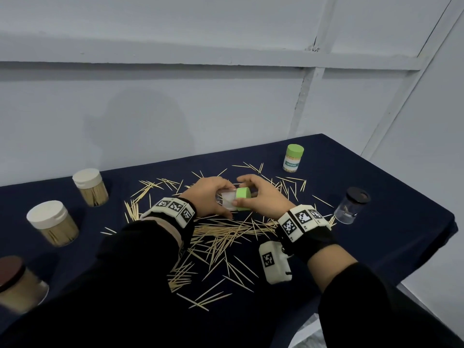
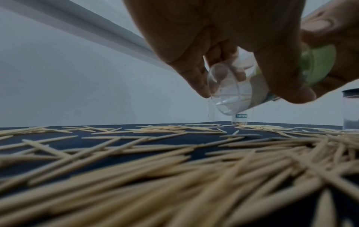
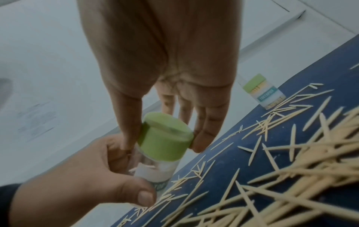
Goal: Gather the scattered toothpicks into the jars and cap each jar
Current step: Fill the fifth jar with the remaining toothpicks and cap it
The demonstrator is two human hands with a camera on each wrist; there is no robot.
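Observation:
A small clear jar [image 1: 227,201] with a white label lies tilted on its side just above the table. My left hand [image 1: 224,199] grips its body, thumb underneath. My right hand [image 1: 244,192] pinches the green cap [image 1: 243,194] that sits on the jar's mouth. The right wrist view shows the green cap [image 3: 165,138] between thumb and fingers, and one or two toothpicks inside the jar [image 3: 153,170]. Seen from the left wrist, the jar's clear bottom [image 2: 229,92] faces the camera. Several loose toothpicks [image 1: 226,232] lie scattered across the dark blue cloth [image 1: 376,247] under and around both hands.
A green-capped full jar [image 1: 293,158] stands at the back right. A clear jar with a black lid [image 1: 351,205] stands near the right edge. Two white-lidded full jars [image 1: 90,187] [image 1: 51,222] and a brown-lidded one [image 1: 17,285] line the left side.

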